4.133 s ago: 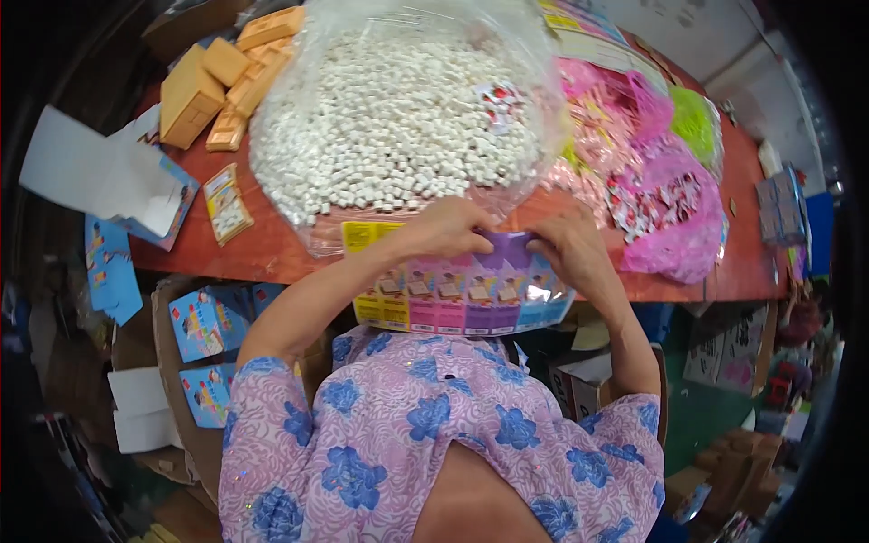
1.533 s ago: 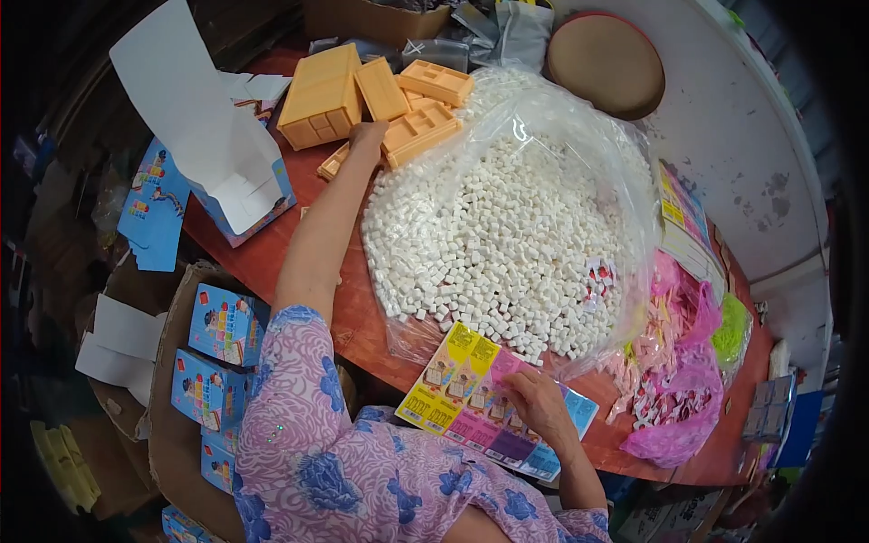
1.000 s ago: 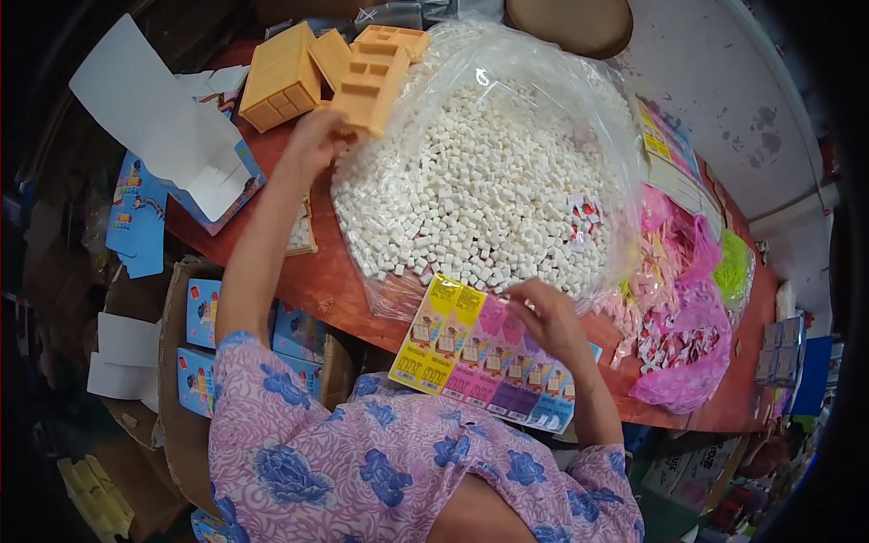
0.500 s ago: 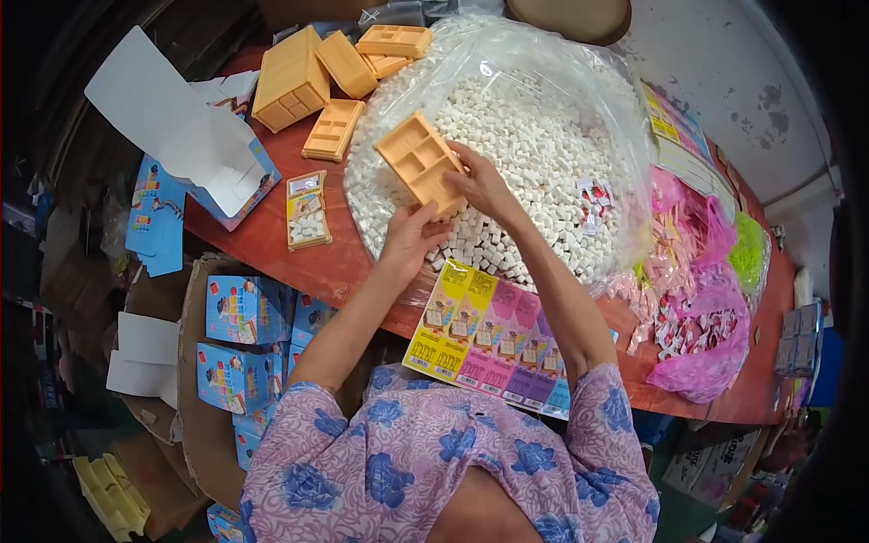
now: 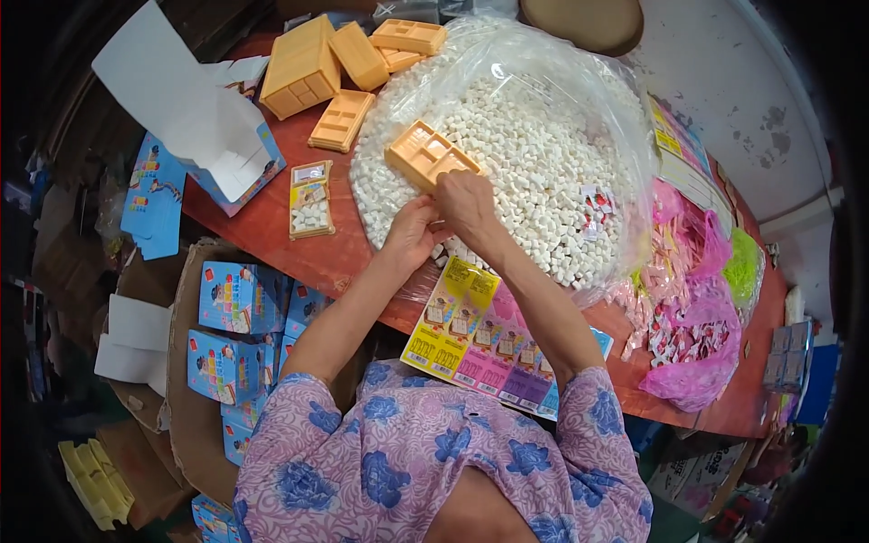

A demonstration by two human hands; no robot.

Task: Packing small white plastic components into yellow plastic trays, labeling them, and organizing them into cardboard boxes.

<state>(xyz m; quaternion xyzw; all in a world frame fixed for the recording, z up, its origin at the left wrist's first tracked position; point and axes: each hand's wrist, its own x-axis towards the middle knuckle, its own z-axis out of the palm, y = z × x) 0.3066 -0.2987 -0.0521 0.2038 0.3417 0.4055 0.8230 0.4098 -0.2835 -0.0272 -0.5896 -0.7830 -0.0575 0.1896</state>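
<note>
On the red tabletop (image 5: pixel 258 231) I see a clear bag (image 5: pixel 629 154) of white cubes (image 5: pixel 516 181), a pale wall (image 5: pixel 715 90) to its right. Over the bag, my right hand (image 5: pixel 465 201) grips an orange tray (image 5: pixel 421 152); my left hand (image 5: pixel 415 233) is half-curled, its hold unclear. The tray has tipped since earlier.

Here the right hand (image 5: pixel 466 204) hides the near end of the orange tray (image 5: pixel 422 152), its forearm (image 5: pixel 536 288) covers part of the colourful sheet (image 5: pixel 466 326), and the top edge crops a round brown thing (image 5: pixel 584 20).
</note>
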